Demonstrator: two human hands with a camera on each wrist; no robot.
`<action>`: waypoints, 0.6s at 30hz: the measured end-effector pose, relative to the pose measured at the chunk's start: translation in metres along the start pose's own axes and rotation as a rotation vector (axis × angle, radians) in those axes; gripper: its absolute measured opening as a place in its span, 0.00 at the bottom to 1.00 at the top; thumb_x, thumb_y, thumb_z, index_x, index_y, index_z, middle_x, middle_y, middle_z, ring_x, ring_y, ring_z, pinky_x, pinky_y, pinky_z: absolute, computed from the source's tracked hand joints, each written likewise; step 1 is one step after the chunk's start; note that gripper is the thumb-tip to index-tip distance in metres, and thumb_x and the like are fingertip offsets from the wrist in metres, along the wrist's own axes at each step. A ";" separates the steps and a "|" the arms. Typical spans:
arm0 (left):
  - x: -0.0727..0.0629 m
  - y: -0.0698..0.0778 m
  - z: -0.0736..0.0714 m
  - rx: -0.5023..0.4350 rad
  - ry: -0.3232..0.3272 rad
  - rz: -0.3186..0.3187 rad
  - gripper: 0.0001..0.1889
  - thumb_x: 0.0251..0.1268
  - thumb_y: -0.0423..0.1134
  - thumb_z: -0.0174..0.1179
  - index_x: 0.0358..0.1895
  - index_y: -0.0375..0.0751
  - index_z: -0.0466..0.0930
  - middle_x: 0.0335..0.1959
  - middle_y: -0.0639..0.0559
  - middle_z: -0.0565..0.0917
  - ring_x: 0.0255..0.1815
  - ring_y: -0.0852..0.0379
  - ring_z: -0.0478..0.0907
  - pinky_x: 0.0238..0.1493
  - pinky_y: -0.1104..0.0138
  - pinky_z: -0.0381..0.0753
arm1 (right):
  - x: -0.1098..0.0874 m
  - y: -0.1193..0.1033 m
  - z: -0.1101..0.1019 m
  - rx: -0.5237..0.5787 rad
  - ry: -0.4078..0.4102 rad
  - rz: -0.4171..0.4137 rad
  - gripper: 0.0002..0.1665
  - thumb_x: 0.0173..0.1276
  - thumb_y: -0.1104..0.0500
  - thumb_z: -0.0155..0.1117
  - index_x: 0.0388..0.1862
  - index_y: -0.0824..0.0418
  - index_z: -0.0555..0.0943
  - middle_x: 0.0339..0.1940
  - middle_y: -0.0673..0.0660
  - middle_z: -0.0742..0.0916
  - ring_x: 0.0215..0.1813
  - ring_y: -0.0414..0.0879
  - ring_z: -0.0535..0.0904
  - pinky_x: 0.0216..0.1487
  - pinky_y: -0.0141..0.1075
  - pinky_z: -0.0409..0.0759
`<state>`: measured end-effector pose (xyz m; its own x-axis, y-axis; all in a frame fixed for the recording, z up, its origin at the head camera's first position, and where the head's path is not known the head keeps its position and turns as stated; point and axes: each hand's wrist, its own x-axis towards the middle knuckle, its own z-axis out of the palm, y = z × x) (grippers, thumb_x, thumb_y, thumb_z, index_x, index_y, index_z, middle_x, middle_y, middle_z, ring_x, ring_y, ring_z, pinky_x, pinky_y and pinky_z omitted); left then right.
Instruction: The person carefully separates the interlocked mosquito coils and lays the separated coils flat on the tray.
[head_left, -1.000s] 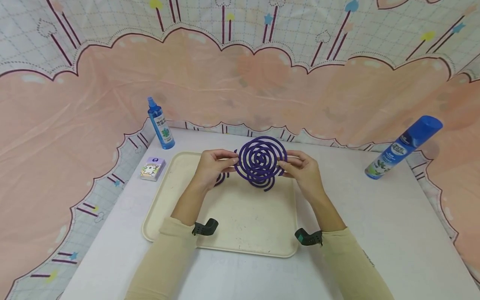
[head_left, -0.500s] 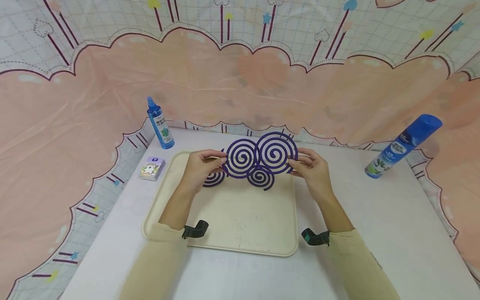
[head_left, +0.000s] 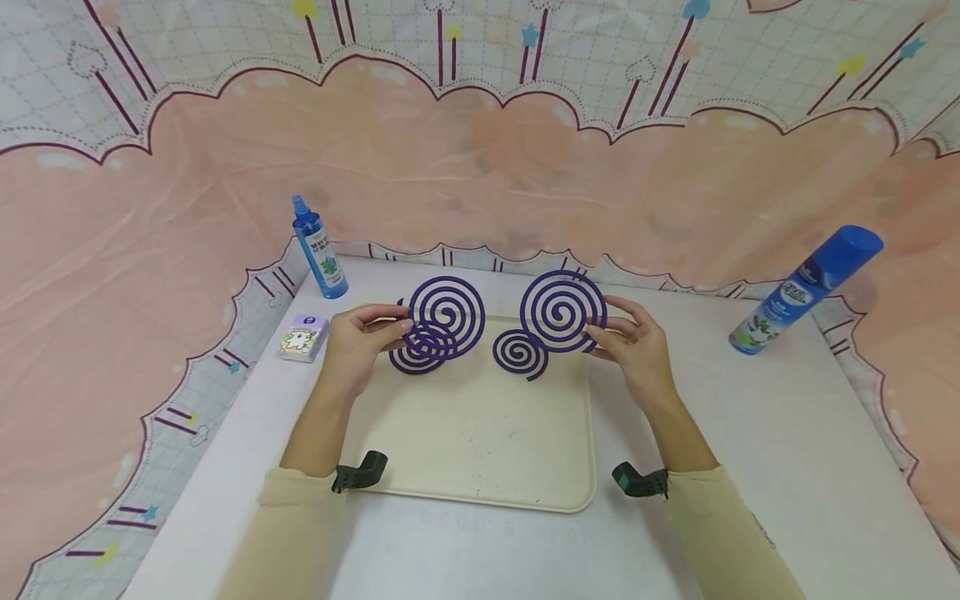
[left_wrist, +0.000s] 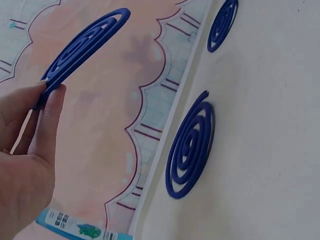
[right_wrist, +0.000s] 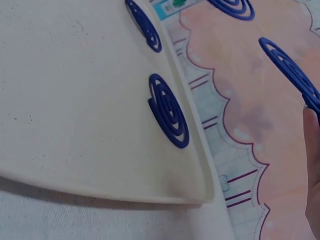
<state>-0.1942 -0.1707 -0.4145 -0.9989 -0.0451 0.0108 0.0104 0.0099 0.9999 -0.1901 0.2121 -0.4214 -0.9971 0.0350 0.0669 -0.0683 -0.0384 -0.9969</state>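
In the head view my left hand [head_left: 351, 354] pinches a dark blue mosquito coil [head_left: 447, 315] by its left edge, raised above the tray [head_left: 480, 450]. A similar mosquito coil [head_left: 562, 315] is held by its right edge between the thumb and fingers of my right hand [head_left: 637, 350]. The two raised coils are apart, their flat faces towards the head camera. Two more coils lie on the far part of the tray: a right coil [head_left: 520, 352], and a left coil [head_left: 411, 365] partly covered by the raised one. The left wrist view shows my thumb and fingers on the coil [left_wrist: 82, 47].
A blue spray bottle [head_left: 322, 254] stands at the back left, with a small purple-and-white pack [head_left: 303, 337] in front of it. On the right stands a blue aerosol can [head_left: 802, 292]. A patterned cloth [head_left: 420, 183] hangs behind the white table [head_left: 712, 400].
Overlapping at first, the two held coils have been drawn apart. My left hand has moved left with its coil, my right hand right with the other. The coils on the tray have stayed put.
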 end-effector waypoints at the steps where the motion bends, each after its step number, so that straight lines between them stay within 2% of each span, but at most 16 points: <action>1: -0.001 0.001 -0.003 -0.006 0.008 0.004 0.16 0.66 0.28 0.66 0.55 0.26 0.82 0.40 0.62 0.87 0.39 0.69 0.87 0.42 0.73 0.88 | -0.001 0.000 -0.001 -0.009 -0.001 -0.005 0.35 0.67 0.66 0.71 0.71 0.61 0.70 0.37 0.42 0.91 0.40 0.35 0.90 0.41 0.31 0.89; 4: -0.007 0.003 -0.013 -0.040 0.028 0.019 0.16 0.66 0.28 0.66 0.55 0.26 0.82 0.40 0.62 0.88 0.39 0.69 0.88 0.42 0.72 0.89 | -0.003 0.000 -0.005 -0.023 -0.008 -0.013 0.36 0.67 0.66 0.71 0.72 0.62 0.69 0.38 0.42 0.90 0.40 0.35 0.90 0.40 0.31 0.89; 9: -0.017 0.005 -0.027 -0.083 0.055 0.042 0.13 0.65 0.25 0.66 0.51 0.28 0.85 0.40 0.61 0.88 0.37 0.67 0.89 0.40 0.70 0.89 | -0.010 0.002 -0.012 -0.087 -0.043 -0.026 0.29 0.68 0.66 0.70 0.67 0.68 0.73 0.45 0.42 0.88 0.42 0.33 0.90 0.41 0.30 0.89; 14: -0.026 0.002 -0.035 -0.067 0.051 0.022 0.10 0.64 0.25 0.66 0.47 0.33 0.87 0.37 0.61 0.89 0.35 0.67 0.89 0.38 0.70 0.89 | -0.018 0.006 -0.017 -0.166 -0.100 0.000 0.29 0.68 0.65 0.70 0.66 0.69 0.74 0.52 0.43 0.85 0.46 0.31 0.89 0.43 0.31 0.89; 18: -0.033 -0.003 -0.038 -0.054 0.018 -0.015 0.11 0.64 0.25 0.66 0.50 0.28 0.85 0.36 0.61 0.89 0.35 0.66 0.89 0.39 0.70 0.89 | -0.027 0.010 -0.018 -0.223 -0.145 0.059 0.31 0.67 0.62 0.72 0.68 0.66 0.74 0.55 0.48 0.82 0.47 0.32 0.89 0.45 0.32 0.89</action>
<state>-0.1594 -0.2072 -0.4178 -0.9980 -0.0623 -0.0040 -0.0012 -0.0450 0.9990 -0.1629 0.2289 -0.4339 -0.9944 -0.1053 -0.0026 -0.0170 0.1852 -0.9826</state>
